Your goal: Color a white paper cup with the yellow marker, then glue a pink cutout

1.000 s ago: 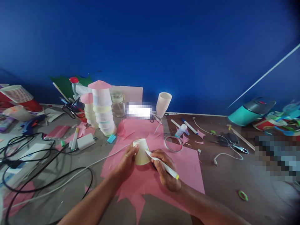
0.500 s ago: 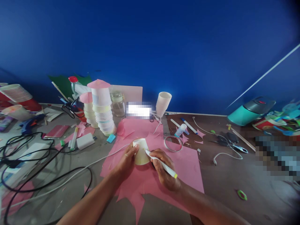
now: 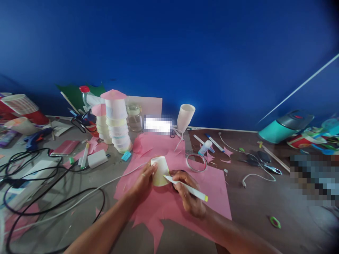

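Note:
My left hand (image 3: pixel 146 177) is closed on a paper cup (image 3: pixel 160 171), its thumb lying on the cup's side. The cup is white with yellow colouring toward its lower edge. In my right hand (image 3: pixel 191 193) is a white marker (image 3: pixel 193 191) with a yellow end, its tip touching the right side of the cup. Some of my right fingers bend behind the marker beside the cup, and whether they touch it is hidden. Both hands are above a cut sheet of pink paper (image 3: pixel 212 197).
Towers of stacked cups (image 3: pixel 116 121) with pink paper cones stand back left. A stack of white cups (image 3: pixel 185 118) leans at the back. Right of the paper are a tape roll (image 3: pixel 196 163), a glue bottle (image 3: pixel 205 147) and scissors (image 3: pixel 272 169). Black cables (image 3: pixel 53 203) loop at left.
The marker's tip has moved down along the cup's right side, and its rear end has swung right and slightly down. My left hand keeps its hold on the cup.

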Demonstrator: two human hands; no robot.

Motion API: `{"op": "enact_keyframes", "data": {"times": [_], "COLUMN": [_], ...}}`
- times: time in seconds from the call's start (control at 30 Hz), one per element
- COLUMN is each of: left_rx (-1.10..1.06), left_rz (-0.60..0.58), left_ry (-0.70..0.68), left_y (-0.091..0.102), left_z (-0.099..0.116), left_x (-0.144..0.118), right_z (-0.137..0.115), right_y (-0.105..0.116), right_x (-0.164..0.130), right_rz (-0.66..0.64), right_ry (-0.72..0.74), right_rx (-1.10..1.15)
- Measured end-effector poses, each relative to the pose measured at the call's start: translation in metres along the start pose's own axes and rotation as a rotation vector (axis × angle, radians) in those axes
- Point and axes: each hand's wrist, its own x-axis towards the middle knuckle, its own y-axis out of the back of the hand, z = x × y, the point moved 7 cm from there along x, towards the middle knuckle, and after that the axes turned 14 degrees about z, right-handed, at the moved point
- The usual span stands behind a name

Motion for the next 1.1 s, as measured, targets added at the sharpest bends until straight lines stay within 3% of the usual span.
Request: {"op": "enact_keyframes", "data": {"times": [0.7, 1.1], "left_rx": [-0.028, -0.032], "left_rz": [0.0, -0.018], "left_ry": [0.005, 0.013], "left_y": [0.0014, 0.0025], "left_z": [-0.0011, -0.0044], "left_x": [0.0011, 0.0013], "right_z": [0.0096, 0.0061], "right_y": [-0.0001, -0.0022], "right_x": [0.001, -0.0011], "right_rz": [0.13, 0.08], "right_ry": [-0.054, 0.006], "right_rx": [-0.08, -0.085]}}
